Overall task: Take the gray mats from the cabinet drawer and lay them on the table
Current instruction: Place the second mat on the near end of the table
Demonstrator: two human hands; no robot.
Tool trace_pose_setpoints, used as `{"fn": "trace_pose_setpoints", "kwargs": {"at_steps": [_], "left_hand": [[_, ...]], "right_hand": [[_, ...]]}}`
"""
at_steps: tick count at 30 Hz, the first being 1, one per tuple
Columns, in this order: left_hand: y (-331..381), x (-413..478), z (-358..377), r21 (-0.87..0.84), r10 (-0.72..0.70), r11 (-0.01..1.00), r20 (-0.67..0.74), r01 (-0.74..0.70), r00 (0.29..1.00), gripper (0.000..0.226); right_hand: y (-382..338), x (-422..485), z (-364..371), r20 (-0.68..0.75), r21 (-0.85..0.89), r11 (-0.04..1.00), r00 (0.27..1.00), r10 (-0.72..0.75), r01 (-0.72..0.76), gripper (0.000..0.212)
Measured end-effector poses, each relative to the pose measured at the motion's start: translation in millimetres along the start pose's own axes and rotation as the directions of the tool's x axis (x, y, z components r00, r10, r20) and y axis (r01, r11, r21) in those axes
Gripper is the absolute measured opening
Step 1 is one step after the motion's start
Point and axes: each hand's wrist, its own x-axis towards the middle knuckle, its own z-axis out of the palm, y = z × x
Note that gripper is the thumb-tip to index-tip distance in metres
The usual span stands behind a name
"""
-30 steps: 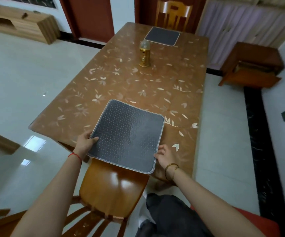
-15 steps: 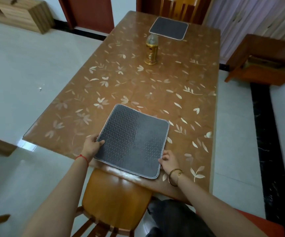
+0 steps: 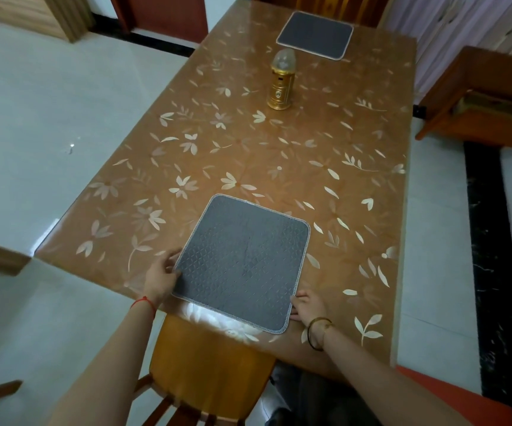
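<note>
A gray mat [image 3: 242,262] with a pale stitched border lies flat on the near end of the brown floral table [image 3: 279,155]. My left hand [image 3: 162,279] holds the mat's left edge with its fingertips. At the near right corner, my right hand [image 3: 307,305] pinches the mat's edge. A second gray mat [image 3: 315,35] lies flat at the far end of the table, well away from both hands.
A gold bottle-shaped object [image 3: 281,84] stands upright on the table between the two mats. A wooden chair [image 3: 208,364] is tucked under the near edge below my hands. Another chair [image 3: 325,3] stands at the far end. A wooden cabinet [image 3: 482,99] sits at the right.
The mat has slid farther onto the table and now lies fully flat on it instead of hanging over the near edge. Both hands moved forward with it.
</note>
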Motion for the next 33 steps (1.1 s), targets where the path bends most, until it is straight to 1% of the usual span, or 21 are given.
{"fn": "trace_pose_setpoints", "kwargs": {"at_steps": [5,9,13,16,20,22,25,27,30,32,33], "left_hand": [[-10.3,1.1,2.7,0.032,0.009,0.999,-0.046,-0.007,0.999,0.063],[-16.4,4.2,3.4,0.056,0.029,0.998,-0.073,-0.025,0.997,0.064],[-23.6,8.8,3.4,0.102,0.048,0.994,-0.049,-0.043,0.998,0.065],[-26.6,10.9,5.5,0.109,0.051,0.993,-0.064,-0.044,0.997,0.067],[-26.2,10.8,8.8,0.088,0.049,0.995,-0.062,-0.043,0.997,0.065],[-24.9,10.6,10.0,0.082,0.047,0.996,-0.063,-0.041,0.997,0.061],[-19.7,8.7,12.3,0.090,0.057,0.995,-0.064,-0.051,0.996,0.056],[-17.1,9.4,13.6,0.150,0.069,0.987,-0.076,-0.058,0.995,0.052],[-9.1,13.3,15.7,0.333,0.116,0.940,-0.122,-0.070,0.986,0.051],[5.0,18.8,21.1,0.387,0.186,0.914,-0.126,-0.125,0.974,0.050],[13.6,20.8,24.6,0.396,0.225,0.904,-0.110,-0.165,0.968,0.051]], "right_hand": [[-0.1,5.5,2.3,-0.015,-0.025,1.000,1.000,0.019,-0.019,0.005],[5.2,6.7,4.4,-0.018,-0.056,0.998,1.000,0.012,-0.013,0.014],[9.0,6.6,6.0,-0.036,-0.095,0.995,0.999,-0.029,0.026,0.018],[8.5,5.2,6.8,-0.041,-0.117,0.992,0.998,-0.049,0.044,0.020],[6.5,1.5,5.0,-0.035,-0.213,0.973,0.994,-0.102,0.092,0.015],[4.4,-0.1,2.9,-0.025,-0.321,0.936,0.987,-0.159,0.143,0.019],[-3.7,-1.7,-5.4,0.015,-0.501,0.842,0.975,-0.221,0.198,0.030],[-10.5,-0.4,-12.2,0.011,-0.591,0.779,0.967,-0.254,0.211,0.029],[-21.3,5.9,-19.2,-0.068,-0.631,0.742,0.937,-0.343,0.226,0.019],[-32.3,13.9,-21.4,-0.091,-0.643,0.712,0.895,-0.437,0.282,0.015],[-38.4,16.8,-20.5,-0.071,-0.660,0.679,0.873,-0.482,0.321,0.018]]}}
